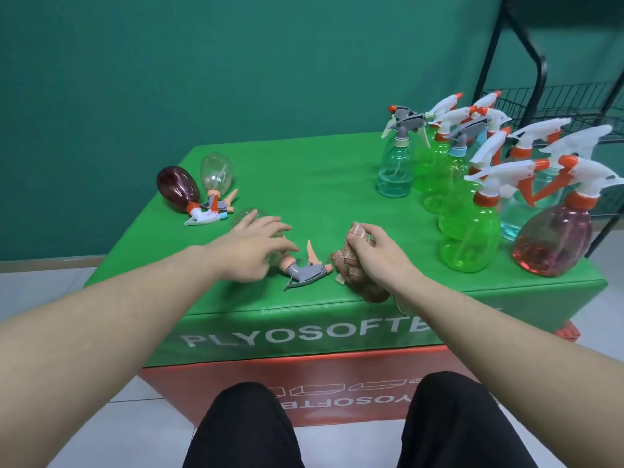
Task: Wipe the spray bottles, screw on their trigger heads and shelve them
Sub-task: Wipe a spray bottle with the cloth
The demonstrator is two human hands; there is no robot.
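Left hand [258, 246]: fingers spread and relaxed, reaching over a clear spray bottle [246, 216] lying on its side on the green surface [304, 170]. Contact with the bottle cannot be confirmed; the hand covers most of it. The bottle's grey trigger head [305, 271], with a peach lever, points toward the near edge, between the two hands.

Right hand [374, 253]: fingers curled around a bunched brown cloth [351, 265] resting on the surface, just beside the trigger head's nozzle.

Far left: a dark maroon bottle [177, 187] and a second clear bottle [216, 170] lie on their sides, heads attached, touching each other at the triggers.

Right side: a cluster of upright bottles [469, 231], green, teal, pale blue and red, all with heads fitted.

Black wire rack [540, 99] stands behind the cluster.
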